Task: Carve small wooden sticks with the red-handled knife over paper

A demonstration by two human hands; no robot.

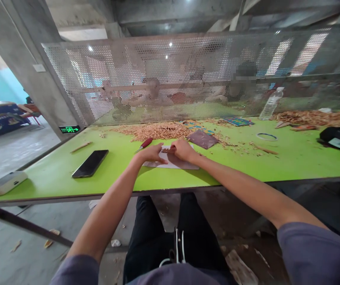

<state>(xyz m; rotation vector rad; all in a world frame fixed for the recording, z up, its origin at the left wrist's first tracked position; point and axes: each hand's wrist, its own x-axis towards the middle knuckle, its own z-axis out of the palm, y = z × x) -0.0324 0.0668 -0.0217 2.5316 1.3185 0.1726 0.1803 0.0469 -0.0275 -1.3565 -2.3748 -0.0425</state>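
Observation:
A white sheet (184, 163) lies on the green table in front of me. Over its left part rests my left hand (153, 153), thumb and fingers spread apart with nothing gripped. My right hand (184, 150) is closed at the fingertips above the sheet, where a small brown piece (167, 151) sticks out toward the left hand. What kind of piece it is, I cannot tell. Just behind my left hand lies a tool with a red handle (146, 143) and a thin metal tip. A dark brownish square sheet (203, 139) is behind my right hand.
A heap of light brown shavings (158, 130) lies along the mesh divider (170, 91). A phone (90, 163) and a grey-white box (6, 183) are at left. To the right are a tape ring (266, 136), a plastic bottle (272, 104) and a black object (339, 138).

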